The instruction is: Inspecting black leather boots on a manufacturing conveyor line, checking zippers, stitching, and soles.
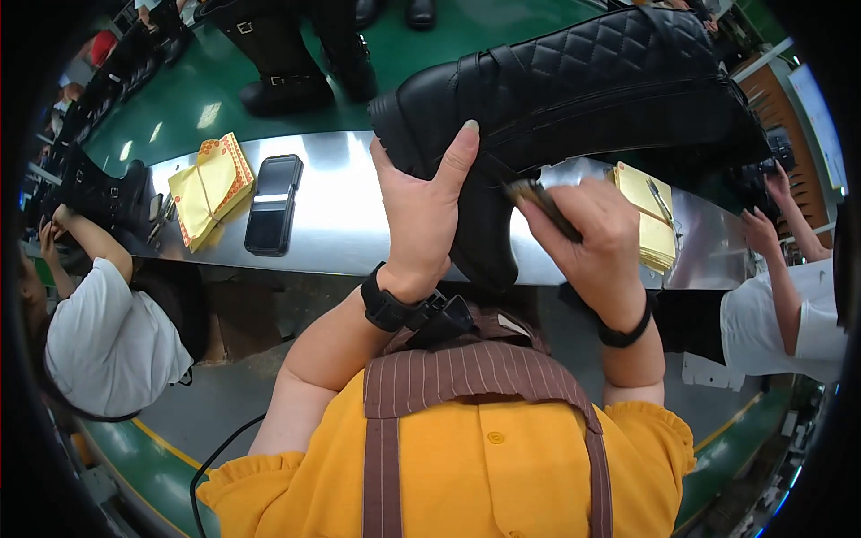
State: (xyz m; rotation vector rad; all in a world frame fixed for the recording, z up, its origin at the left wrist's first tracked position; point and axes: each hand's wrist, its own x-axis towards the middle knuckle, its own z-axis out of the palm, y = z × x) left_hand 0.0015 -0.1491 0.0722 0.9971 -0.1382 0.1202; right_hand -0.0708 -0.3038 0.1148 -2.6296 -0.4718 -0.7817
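Note:
A tall black boot (556,99) with a quilted shaft lies on its side over the metal table, its shaft reaching to the upper right and its toe pointing down toward me. My left hand (420,211) grips the boot around the heel end, thumb lying on the upper. In my right hand (592,238) is a slim dark-handled tool (554,212) with a brownish tip; its exact kind is hard to make out. That tip is at the boot's ankle and foot area, beside the strap. The right fingers are wrapped around the handle.
On the metal table (336,197) lie a black phone (273,204) and a tied stack of yellow papers (211,193). A yellow pad (647,215) with a pen is at the right. More black boots (282,81) stand beyond. Co-workers (117,332) sit on both sides.

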